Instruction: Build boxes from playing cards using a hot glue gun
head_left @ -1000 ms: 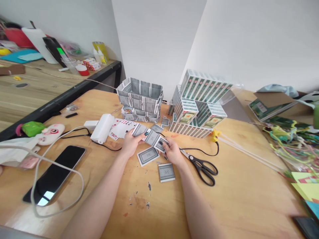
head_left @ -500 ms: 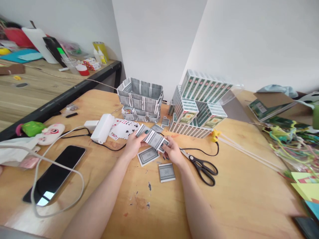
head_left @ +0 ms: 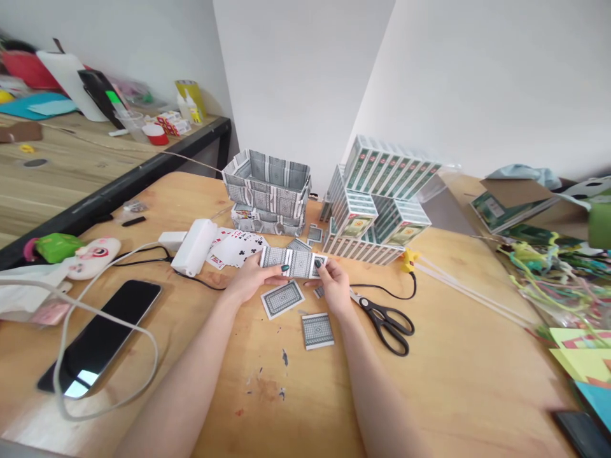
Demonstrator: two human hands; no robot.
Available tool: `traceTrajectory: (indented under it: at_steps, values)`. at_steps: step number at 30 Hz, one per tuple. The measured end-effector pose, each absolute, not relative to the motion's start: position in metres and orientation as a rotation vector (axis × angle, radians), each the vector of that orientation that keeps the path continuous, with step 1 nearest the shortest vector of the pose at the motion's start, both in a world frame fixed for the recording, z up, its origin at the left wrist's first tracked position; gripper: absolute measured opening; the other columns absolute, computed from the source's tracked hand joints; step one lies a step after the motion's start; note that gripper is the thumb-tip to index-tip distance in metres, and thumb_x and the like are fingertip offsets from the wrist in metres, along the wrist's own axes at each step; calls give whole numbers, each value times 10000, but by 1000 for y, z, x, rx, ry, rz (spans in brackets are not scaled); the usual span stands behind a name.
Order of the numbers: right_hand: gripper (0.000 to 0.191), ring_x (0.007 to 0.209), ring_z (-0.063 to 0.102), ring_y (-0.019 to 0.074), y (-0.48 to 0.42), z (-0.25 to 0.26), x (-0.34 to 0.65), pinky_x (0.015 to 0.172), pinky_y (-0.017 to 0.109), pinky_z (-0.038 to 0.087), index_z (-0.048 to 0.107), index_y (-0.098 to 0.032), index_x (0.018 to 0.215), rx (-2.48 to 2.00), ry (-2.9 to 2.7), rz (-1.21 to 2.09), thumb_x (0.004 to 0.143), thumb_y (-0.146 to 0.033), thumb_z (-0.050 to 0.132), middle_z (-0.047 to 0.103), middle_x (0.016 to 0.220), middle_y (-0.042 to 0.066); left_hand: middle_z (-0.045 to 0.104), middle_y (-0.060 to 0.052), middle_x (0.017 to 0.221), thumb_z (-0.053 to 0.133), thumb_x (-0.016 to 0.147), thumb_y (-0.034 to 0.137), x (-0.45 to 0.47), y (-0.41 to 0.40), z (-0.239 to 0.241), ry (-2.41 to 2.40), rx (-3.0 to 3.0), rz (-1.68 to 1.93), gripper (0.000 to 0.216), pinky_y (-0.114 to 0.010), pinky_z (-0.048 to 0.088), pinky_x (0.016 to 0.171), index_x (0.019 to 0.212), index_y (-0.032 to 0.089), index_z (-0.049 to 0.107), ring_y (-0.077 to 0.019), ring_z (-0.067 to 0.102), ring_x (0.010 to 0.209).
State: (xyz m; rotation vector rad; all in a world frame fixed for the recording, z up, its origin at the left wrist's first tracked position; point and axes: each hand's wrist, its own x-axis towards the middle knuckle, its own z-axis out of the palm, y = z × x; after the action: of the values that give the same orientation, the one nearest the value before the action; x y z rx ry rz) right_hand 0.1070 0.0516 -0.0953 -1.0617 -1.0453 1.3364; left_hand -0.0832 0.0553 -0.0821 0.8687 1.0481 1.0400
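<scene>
1. Turned the card strip [head_left: 293,262] from its earlier slant to level, patterned backs up, just above the tabletop [head_left: 453,331].
2. Noted, nearest the body, dark specks [head_left: 267,381] on the bare wood; off to the left, a phone [head_left: 102,337] lying screen up, with a white cable [head_left: 155,357] looped over and around it.
3. Passed next a folded card square [head_left: 317,331] lying flat between the two forearms, then a single card [head_left: 282,298] face down, just under the strip and close beside the left fingers.
4. Found scissors [head_left: 386,318] lying shut just right of the right wrist, handles toward the body, blades pointing at the hands.
5. Gripped the strip's left end in the left hand [head_left: 248,285], thumb on top and fingers curled shut beneath it.
6. Pinched the strip's right end in the right hand [head_left: 334,289], fingers likewise closed on the cards; kept the strip stretched between both hands, clear of the loose cards below.
7. Saw beyond the strip some fanned cards [head_left: 233,249] face up, lying against a white device [head_left: 193,247] at their left.
8. Made out farther back an open-topped card box [head_left: 270,181] resting on a second one, with stacked card packs [head_left: 377,203] near it on the right and a yellow tool [head_left: 408,257] at the foot of the packs.
</scene>
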Motion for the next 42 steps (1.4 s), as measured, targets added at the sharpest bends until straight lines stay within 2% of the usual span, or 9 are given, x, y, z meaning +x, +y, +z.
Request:
traceTrajectory:
  at_steps: [7,17,25,29,32,34,36,38,42]
  values:
    - [383,689,628,198,50,-97,109,490,311,544,577,-181,835,-1091,-1037,1382,678,-516,675,660,758,29,702,-85,975,733,661,288,-82,55,-81,1030,883,1017,321,-395,586,712,931,145,635,-236,676,846]
    - [332,622,610,175,52,-100,112,490,297,523,552,-186,794,-1030,-976,1443,664,-460,689,650,722,25,698,-76,974,720,674,300,-79,54,-84,1041,880,1037,314,-354,589,666,932,147,627,-215,675,810]
    - [302,599,594,175,53,-99,111,493,304,517,533,-204,776,-1017,-971,1406,680,-461,657,595,658,2,710,-55,861,797,553,257,-68,52,-79,1106,865,1099,350,-380,583,687,848,140,650,-212,669,763]
    - [301,686,613,181,51,-100,106,638,351,546,523,-204,865,-1135,-967,1079,757,-479,584,618,811,38,714,-48,811,742,617,296,-57,47,-76,1243,994,1268,230,-370,567,707,781,148,678,-216,670,736]
    - [307,926,605,211,46,-101,100,856,396,497,533,-200,1010,-1264,-1017,671,812,-434,534,612,1035,103,711,-45,752,679,688,316,-47,42,-76,1366,1101,1400,170,-341,549,718,748,158,684,-213,672,707]
    - [388,1121,533,232,41,-102,95,982,420,414,517,-186,1153,-1274,-1132,564,833,-404,516,556,1210,138,707,-43,729,661,709,324,-40,38,-78,1410,1152,1449,161,-327,540,715,744,168,684,-215,670,704]
    - [505,1254,433,245,38,-103,91,1059,440,330,457,-170,1274,-1240,-1236,597,830,-399,524,482,1333,144,714,-49,769,653,722,320,-35,33,-80,1394,1213,1463,157,-323,531,737,774,178,692,-220,671,747]
    - [595,1309,370,254,37,-104,88,1091,451,279,416,-156,1326,-1204,-1288,697,809,-415,555,459,1367,142,723,-51,838,643,737,309,-32,30,-82,1349,1268,1449,160,-327,523,777,825,189,702,-224,669,804]
    - [567,1250,448,249,39,-101,90,1067,442,319,448,-173,1308,-1098,-1284,927,816,-437,544,548,1290,117,728,-48,862,647,737,301,-31,27,-85,1308,1289,1395,165,-330,522,781,850,196,705,-222,670,810]
